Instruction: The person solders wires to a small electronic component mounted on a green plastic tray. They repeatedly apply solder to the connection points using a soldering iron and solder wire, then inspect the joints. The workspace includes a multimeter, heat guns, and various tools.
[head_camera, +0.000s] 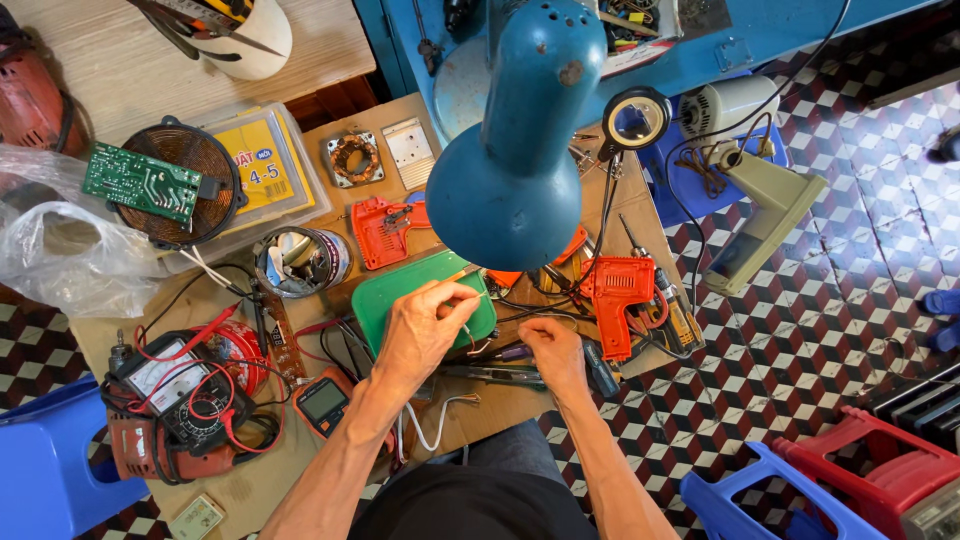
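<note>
Green plastic tray (400, 290) lies mid-desk under the blue lamp (515, 150). Over it the left hand (425, 330) pinches a thin white wire (470, 322) in a closed grip. The right hand (553, 350) rests fingers curled just beside; whether it holds anything, I cannot tell. Keeping that wire taut and low over the tray would serve best, I judge.

A cluttered brown workbench (470, 415) carries a green tray (400, 290) at its centre, an orange soldering gun (622, 292) toward the right edge, and an analog multimeter (175, 390) near the left front corner.
</note>
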